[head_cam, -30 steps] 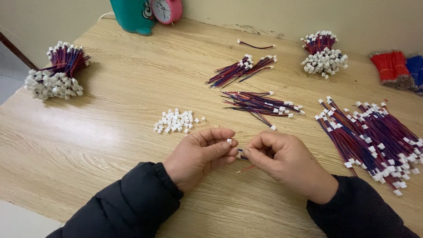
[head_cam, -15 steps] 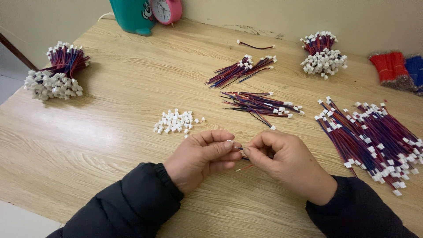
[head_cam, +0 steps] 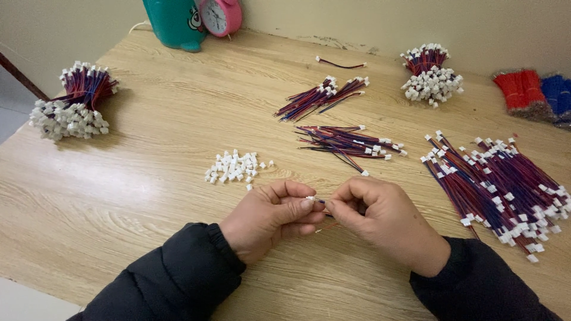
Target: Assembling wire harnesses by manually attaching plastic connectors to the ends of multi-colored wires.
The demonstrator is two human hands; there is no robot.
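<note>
1. A small white plug sits pinched between the thumb and forefinger of your left hand, low in the middle of the wooden table and just above its surface.
2. A thin wire meets the plug from the right (only a short red stretch shows below your fingers, the rest is hidden).
3. Your right hand is closed around that wire, fingertips touching those of your left hand. Both hands are curled shut in a pinch, neither is open.
4. Both wrists come out of dark jacket sleeves at the bottom edge.
5. Just beyond your left hand lies a little heap of loose white plugs.
6. Beyond your right hand lies a loose spread of red and blue wires, some with white plugs on their ends.
7. To the right is a big fan of finished wires, plugs on both ends.
8. Farther back sit a smaller sheaf of wires and one single wire.
9. A tied bundle stands at the far left, and another bundle at the back right.
10. At the right edge lie a red bunch and a blue bunch.
11. At the back stand a teal container and a pink alarm clock, touching each other.
</note>
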